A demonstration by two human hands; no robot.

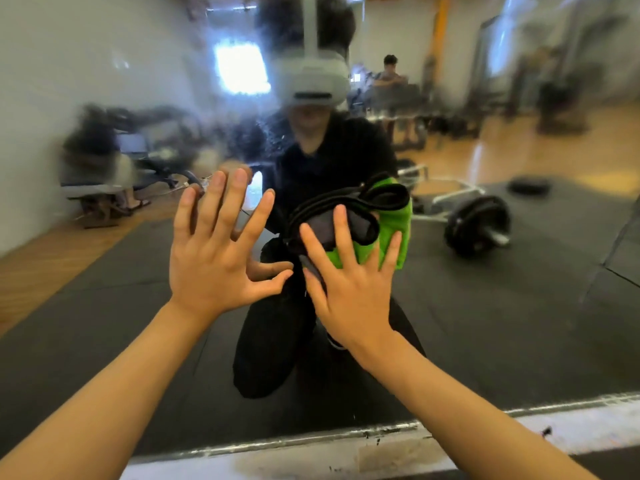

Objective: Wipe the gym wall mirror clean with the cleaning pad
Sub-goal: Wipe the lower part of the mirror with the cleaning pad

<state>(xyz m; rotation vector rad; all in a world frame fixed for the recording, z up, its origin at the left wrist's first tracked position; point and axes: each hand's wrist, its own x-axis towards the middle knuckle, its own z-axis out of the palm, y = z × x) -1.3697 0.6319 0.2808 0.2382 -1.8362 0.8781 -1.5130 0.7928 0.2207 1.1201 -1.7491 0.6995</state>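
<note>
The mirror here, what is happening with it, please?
A person kneeling in front of the gym wall mirror is cleaning it. The right hand presses a green and dark cleaning pad flat against the glass with spread fingers. The left hand is open, fingers spread, at the glass beside it. The upper part of the mirror looks wet and smeared, the lower part clearer.

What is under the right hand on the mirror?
The right hand presses a green cleaning pad with black straps flat against the mirror. The glass behind the pad is covered.
</note>
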